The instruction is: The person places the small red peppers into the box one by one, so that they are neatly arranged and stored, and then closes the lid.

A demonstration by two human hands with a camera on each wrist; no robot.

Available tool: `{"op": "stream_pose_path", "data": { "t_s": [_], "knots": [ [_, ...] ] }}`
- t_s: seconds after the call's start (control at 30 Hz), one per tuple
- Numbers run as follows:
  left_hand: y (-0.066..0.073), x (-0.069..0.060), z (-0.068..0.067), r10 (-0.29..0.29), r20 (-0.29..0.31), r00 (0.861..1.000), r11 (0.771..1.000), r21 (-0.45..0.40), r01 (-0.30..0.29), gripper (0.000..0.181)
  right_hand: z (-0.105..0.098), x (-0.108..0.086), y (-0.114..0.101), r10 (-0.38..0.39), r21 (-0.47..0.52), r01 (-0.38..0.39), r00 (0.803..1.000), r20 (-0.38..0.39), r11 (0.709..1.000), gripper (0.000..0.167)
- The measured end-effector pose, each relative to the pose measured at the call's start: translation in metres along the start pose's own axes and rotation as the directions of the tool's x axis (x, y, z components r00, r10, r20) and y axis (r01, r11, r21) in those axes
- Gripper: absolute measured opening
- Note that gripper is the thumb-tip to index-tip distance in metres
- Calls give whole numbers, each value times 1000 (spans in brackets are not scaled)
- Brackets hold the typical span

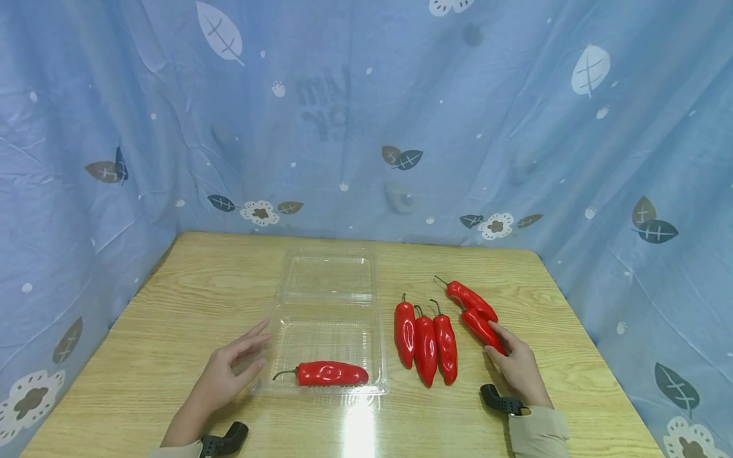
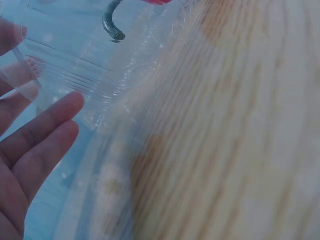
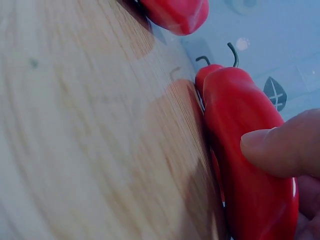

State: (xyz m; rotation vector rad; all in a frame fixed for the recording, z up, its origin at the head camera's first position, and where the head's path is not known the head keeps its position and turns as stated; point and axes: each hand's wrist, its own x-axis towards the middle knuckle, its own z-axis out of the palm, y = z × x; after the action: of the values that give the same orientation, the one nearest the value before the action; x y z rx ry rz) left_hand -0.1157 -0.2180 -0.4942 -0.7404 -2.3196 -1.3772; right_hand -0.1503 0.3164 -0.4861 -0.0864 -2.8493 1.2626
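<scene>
In the head view a clear plastic box (image 1: pixel 326 337) lies with its lid folded back, one red pepper (image 1: pixel 332 374) lying across its near side. My left hand (image 1: pixel 226 375) is at the box's left edge, fingers relaxed and apart; the left wrist view shows the fingers (image 2: pixel 45 130) around the clear wall. On the right, my right hand (image 1: pixel 518 366) grips a red pepper (image 1: pixel 481 329) between thumb and fingers; in the right wrist view the thumb lies on the pepper (image 3: pixel 245 125). Another pepper (image 1: pixel 472 299) lies just behind it.
Several red peppers stand side by side between box and right hand, among them one pepper (image 1: pixel 425 350) in the middle. The empty lid (image 1: pixel 329 277) points to the back of the wooden table (image 1: pixel 217 267). A blue patterned curtain (image 1: pixel 343 127) hangs behind and at both sides.
</scene>
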Motion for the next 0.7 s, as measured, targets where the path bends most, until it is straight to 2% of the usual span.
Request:
{"op": "stream_pose_path", "data": {
  "t_s": [0.4, 0.7],
  "knots": [
    [4, 1, -1, -17, 10, 1000, 1000, 4, 17, 38, 2, 0, 1, -7, -8, 7, 1000, -12, 1000, 51],
    [-2, -1, 0, -18, -1, 1000, 1000, 6, 18, 41, 1, 0, 1, 2, 17, -2, 1000, -14, 1000, 50]
  ]
}}
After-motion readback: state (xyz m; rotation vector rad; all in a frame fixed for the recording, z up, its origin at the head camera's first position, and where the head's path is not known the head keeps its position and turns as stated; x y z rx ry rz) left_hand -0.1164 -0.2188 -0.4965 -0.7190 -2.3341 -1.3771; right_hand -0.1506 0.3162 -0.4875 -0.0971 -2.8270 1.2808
